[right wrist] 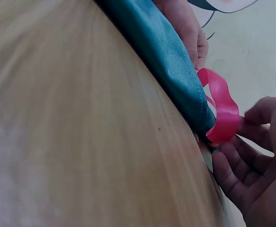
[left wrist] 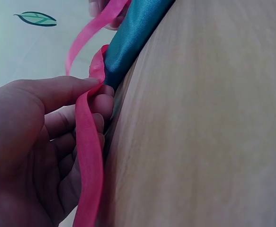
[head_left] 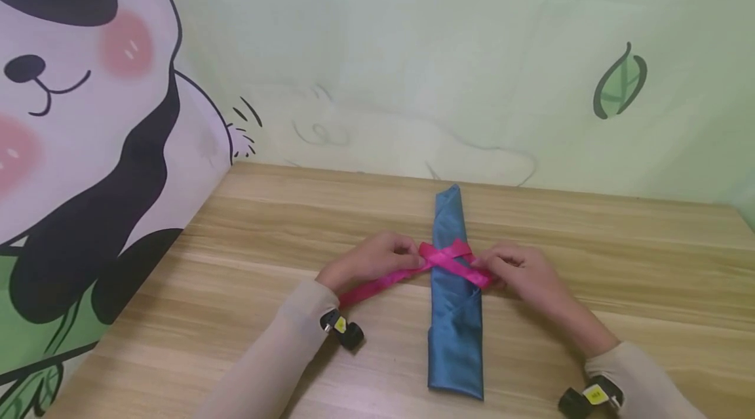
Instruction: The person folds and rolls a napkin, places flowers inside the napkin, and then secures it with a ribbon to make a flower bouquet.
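Note:
A long, flat-folded blue satin cloth (head_left: 455, 340) lies lengthwise on the table, narrowing to a pointed far end. Across its upper half runs a bright pink ribbon (head_left: 453, 264), its strands crossing on top of the cloth. To the left of the cloth, my left hand (head_left: 377, 258) pinches the ribbon between thumb and forefinger; a long tail (left wrist: 89, 165) trails down past the palm. On the other side my right hand (head_left: 522, 271) holds the ribbon with its fingertips at the cloth's edge, where a loop (right wrist: 223, 101) stands up in the right wrist view.
The wood-grain table (head_left: 649, 275) meets a pale green wall sheet (head_left: 413, 45) at the back. A printed panda (head_left: 141, 111) fills the left side and a printed leaf (head_left: 619, 84) the right. Small black cameras (head_left: 350, 335) sit on both wrists.

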`<state>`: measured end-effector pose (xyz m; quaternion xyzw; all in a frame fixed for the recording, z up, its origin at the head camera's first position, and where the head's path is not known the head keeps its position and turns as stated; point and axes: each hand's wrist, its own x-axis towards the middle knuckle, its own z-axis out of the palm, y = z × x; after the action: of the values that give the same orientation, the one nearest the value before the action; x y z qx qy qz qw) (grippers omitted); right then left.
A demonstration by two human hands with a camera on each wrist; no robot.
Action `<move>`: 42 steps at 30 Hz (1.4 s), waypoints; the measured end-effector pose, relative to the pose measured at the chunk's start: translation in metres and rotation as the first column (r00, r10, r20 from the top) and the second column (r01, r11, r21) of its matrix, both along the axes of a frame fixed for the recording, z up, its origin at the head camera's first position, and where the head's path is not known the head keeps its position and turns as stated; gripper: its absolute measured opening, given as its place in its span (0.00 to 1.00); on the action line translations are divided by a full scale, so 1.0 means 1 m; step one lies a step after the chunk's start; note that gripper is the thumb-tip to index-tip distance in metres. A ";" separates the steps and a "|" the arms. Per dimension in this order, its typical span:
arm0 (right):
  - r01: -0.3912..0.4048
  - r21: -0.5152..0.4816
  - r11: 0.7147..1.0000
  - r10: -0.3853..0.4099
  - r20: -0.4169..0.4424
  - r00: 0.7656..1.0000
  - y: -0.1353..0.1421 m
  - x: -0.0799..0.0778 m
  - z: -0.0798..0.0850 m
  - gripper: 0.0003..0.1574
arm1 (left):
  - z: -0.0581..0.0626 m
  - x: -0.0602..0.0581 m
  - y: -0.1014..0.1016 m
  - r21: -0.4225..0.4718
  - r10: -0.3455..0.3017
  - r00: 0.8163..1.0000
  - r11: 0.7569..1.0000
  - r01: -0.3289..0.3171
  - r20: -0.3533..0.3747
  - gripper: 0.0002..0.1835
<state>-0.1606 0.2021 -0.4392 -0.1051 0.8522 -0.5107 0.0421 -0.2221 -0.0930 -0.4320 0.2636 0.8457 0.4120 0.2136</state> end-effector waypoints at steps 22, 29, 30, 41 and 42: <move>-0.033 0.094 0.995 0.027 0.068 0.997 -0.019 -0.044 0.013 0.20 | -0.002 -0.001 0.001 -0.001 -0.005 1.000 1.000 0.005 -0.004 0.08; -0.043 0.093 0.995 0.035 0.092 0.995 -0.019 -0.048 0.009 0.16 | 0.002 0.000 0.002 -0.024 0.001 1.000 1.000 -0.001 -0.010 0.08; -0.039 0.094 0.995 0.030 0.090 0.995 -0.019 -0.049 0.009 0.14 | 0.002 0.000 0.002 -0.027 0.003 1.000 1.000 -0.003 -0.013 0.08; 0.033 0.004 0.999 -0.033 0.102 0.994 -0.016 -0.050 0.002 0.16 | 0.001 -0.001 0.001 -0.038 0.002 1.000 0.999 -0.003 -0.013 0.08; 0.060 -0.025 0.998 -0.057 0.104 0.993 -0.015 -0.051 0.002 0.17 | 0.001 -0.001 0.001 -0.038 0.002 1.000 0.999 -0.003 -0.016 0.08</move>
<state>-0.2117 0.1872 -0.4373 -0.0541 0.8443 -0.5286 0.0694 -0.2232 -0.0917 -0.4311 0.2618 0.8552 0.3941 0.2115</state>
